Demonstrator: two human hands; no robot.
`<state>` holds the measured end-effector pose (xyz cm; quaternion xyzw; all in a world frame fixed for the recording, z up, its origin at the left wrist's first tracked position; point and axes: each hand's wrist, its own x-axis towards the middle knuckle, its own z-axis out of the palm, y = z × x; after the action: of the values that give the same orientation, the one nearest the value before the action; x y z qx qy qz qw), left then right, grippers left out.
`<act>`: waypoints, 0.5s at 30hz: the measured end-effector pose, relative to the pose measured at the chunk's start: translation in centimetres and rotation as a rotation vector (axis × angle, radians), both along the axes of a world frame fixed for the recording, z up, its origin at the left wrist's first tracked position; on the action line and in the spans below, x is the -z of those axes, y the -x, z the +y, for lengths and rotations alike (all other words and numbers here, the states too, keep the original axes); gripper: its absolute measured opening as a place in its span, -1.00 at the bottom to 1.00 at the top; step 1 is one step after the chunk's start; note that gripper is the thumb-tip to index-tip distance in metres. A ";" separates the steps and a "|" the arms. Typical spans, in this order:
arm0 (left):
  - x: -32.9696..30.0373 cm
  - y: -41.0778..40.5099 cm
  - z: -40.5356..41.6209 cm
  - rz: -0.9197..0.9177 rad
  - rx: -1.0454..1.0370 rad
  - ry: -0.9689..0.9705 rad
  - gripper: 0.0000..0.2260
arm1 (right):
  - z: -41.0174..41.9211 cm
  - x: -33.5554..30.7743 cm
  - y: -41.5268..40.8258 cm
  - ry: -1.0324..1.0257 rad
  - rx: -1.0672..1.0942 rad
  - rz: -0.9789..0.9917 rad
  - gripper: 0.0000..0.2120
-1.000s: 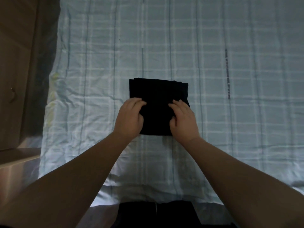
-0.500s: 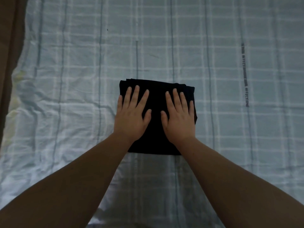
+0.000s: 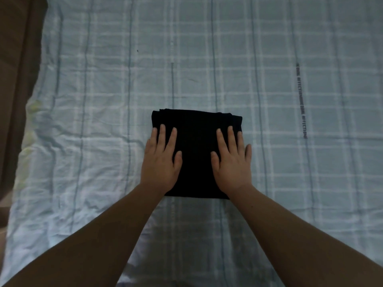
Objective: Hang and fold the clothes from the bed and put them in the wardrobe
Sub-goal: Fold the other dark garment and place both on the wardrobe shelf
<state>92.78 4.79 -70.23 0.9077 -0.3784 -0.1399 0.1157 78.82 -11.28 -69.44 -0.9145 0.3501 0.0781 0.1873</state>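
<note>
Left hand (image 3: 160, 160): flat, fingers straight and spread, pressing the left part of the folded black garment (image 3: 195, 154); little finger at the garment's left edge.
Right hand (image 3: 233, 162): flat likewise, fingers apart, pressing the garment's right part; little finger off the right edge, over the sheet.
Garment: 1 compact dark rectangle, lying on the bed (image 3: 103, 121), layered edges showing along its far side.
Landmark: printed text strip (image 3: 301, 102) on the sheet lies well right of the garment; brown furniture (image 3: 18, 69) far to its left.
Step, as judged: smoothing the finished fold.
Doing it well: keep both palms flat, press evenly outward from the garment's middle so layers stay squared; slide 2 hands under opposite sides to lift, so the stack does not unfold.
Risk: far layers may splay when lifted.
Wardrobe: not clearly in view.
</note>
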 end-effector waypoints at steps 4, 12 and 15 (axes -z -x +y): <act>0.8 -0.3 -0.6 0.031 -0.004 0.017 -0.46 | 0.0 0.8 -0.5 -0.018 0.029 -0.007 -0.43; -3.6 -0.3 -0.6 0.514 -0.569 0.409 -0.25 | 0.1 -3.6 0.4 -0.378 0.492 -0.284 -0.25; -4.7 -1.2 -0.8 0.663 -0.748 0.314 -0.25 | 0.4 -4.5 0.5 -0.493 0.648 -0.248 -0.21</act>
<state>93.98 3.95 -65.49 0.8595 0.0121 -0.3103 0.4060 78.35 -10.90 -64.98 -0.6876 0.5649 -0.0141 0.4561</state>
